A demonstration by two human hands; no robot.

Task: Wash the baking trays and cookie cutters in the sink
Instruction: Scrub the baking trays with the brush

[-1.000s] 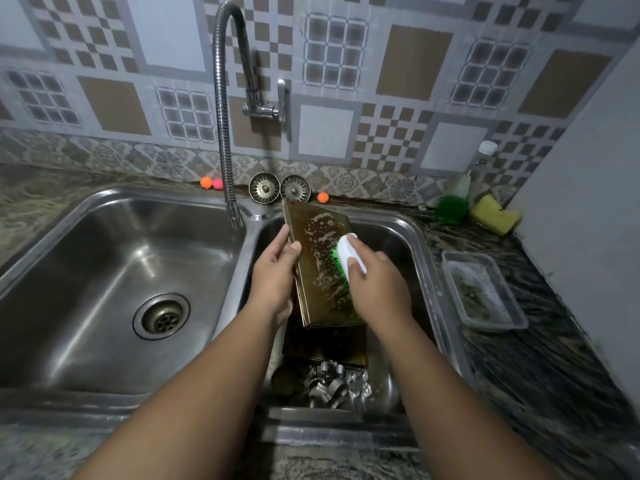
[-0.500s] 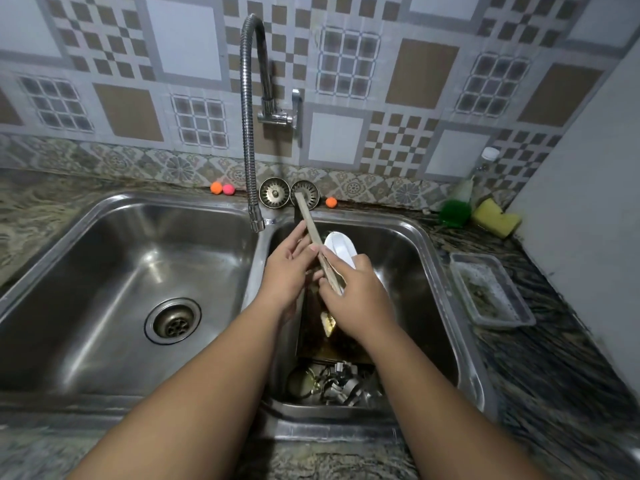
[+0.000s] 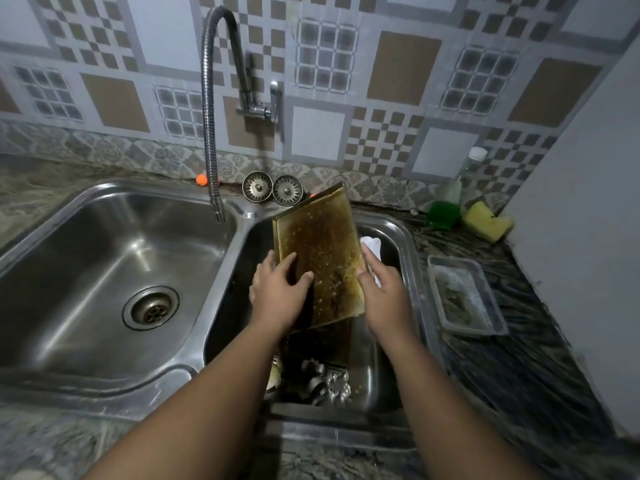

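The brown-stained, gold-coloured rectangular baking tray (image 3: 322, 251) stood tilted on end above the right basin of the stainless steel double sink (image 3: 412, 265), its spotted face turned toward the camera; the left hand (image 3: 280, 294) held it at the lower left edge, thumb and forefinger spread on the face and the other fingers past the edge; the right hand (image 3: 384, 299) was closed round a white plastic scrubbing tool (image 3: 372, 249) and lay against the tray's right edge. Below, a second dark tray (image 3: 332, 344) lay in the basin, with shiny metal cookie cutters (image 3: 325, 379) heaped at its near end. The flexible chrome faucet (image 3: 209, 133) hung over the divider; two round metal strainers (image 3: 273, 188) leaned at the back; a yellow sponge (image 3: 486, 221) and a clear plastic container (image 3: 464, 296) sat on the dark counter to the right.
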